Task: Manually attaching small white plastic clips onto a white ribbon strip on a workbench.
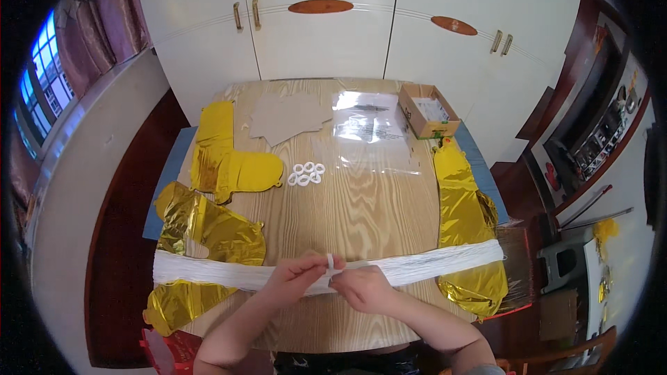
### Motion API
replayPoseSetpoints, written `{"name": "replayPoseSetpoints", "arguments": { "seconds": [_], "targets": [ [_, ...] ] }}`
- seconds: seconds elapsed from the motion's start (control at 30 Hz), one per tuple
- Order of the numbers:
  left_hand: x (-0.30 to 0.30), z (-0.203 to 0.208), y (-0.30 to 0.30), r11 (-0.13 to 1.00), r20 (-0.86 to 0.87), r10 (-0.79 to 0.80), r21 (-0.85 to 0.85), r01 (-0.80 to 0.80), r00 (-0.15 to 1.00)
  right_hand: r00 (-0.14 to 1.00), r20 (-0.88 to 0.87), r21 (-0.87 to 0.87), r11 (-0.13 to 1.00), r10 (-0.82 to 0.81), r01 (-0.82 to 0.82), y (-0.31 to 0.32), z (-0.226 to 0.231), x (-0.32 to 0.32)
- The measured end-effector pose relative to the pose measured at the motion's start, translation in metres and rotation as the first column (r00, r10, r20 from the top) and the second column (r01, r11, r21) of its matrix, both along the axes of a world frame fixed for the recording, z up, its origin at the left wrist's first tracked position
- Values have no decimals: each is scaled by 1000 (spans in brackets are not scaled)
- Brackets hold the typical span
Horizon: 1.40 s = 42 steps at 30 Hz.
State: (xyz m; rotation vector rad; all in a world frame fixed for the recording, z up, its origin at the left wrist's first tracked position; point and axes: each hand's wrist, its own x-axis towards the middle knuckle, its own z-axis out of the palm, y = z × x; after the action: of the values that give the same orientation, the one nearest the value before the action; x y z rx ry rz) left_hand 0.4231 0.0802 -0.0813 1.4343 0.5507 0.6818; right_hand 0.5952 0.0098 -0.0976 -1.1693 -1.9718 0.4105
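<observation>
A long bundle of white strings point(445, 262) lies across the near part of the table, over gold foil balloons at both ends. My left hand point(295, 280) is over the middle of the bundle, its fingertips pinching a small white piece point(331, 261); whether this is a strip or a ring is too small to tell. Close beside it, my right hand point(365, 289) has its fingers curled together at the bundle, and what they hold is hidden. Farther off, several white rings point(306, 173) sit in a cluster.
Flat gold foil balloons point(253, 170) lie at the left, and another foil balloon point(458, 187) at the right. At the back are grey-brown sheets point(288, 118), clear plastic bags point(372, 128) and an open cardboard box point(429, 111). White cabinets point(319, 42) stand behind the table.
</observation>
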Motion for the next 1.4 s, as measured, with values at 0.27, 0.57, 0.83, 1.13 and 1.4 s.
{"name": "replayPoseSetpoints", "arguments": {
  "seconds": [0.27,0.57,0.83,1.13,1.4],
  "targets": [
    [-14,-10,3,969,-29,-245,-33,245,969,987,-113,64,990,-117,124,4,0,0],
    [-7,-2,6,967,-280,-155,154,203,947,986,-133,175,977,-103,126,3,10,4],
    [-8,-19,4,983,44,-134,-119,138,990,979,-106,181,965,-174,191,7,1,-1],
    [4,-18,4,849,-141,80,529,6,987,971,-29,273,932,-239,237,4,8,2],
    [-6,-14,6,952,-239,-206,174,250,949,969,-178,155,967,-172,200,8,7,8]
  ]
}}
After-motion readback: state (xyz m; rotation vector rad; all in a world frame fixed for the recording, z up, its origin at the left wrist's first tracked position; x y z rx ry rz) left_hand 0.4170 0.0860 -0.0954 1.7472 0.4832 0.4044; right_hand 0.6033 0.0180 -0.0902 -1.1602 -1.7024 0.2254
